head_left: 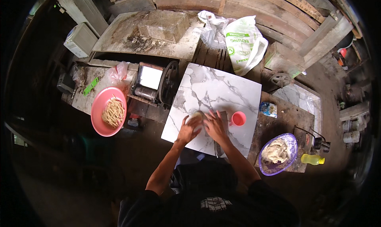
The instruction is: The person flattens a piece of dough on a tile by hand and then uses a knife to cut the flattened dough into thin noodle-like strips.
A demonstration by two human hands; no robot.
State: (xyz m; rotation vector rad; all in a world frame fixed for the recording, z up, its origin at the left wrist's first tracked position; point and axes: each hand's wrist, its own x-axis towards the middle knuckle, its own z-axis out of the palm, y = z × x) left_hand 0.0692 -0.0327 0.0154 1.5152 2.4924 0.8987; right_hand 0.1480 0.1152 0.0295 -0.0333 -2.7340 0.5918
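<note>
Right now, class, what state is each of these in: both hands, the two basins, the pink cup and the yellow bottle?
Left hand: bent, at a pale lump
Right hand: open, spread over the tabletop
Pink basin: holding pale sticks
Purple basin: holding dough
Pink cup: upright, uncovered
Yellow bottle: capped

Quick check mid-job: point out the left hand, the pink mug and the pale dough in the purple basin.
Left hand [188,130]: head view, on the back of the hand.
Pink mug [238,118]: head view, middle of its open top.
Pale dough [277,151]: head view, middle of the lump's upper surface.
</note>
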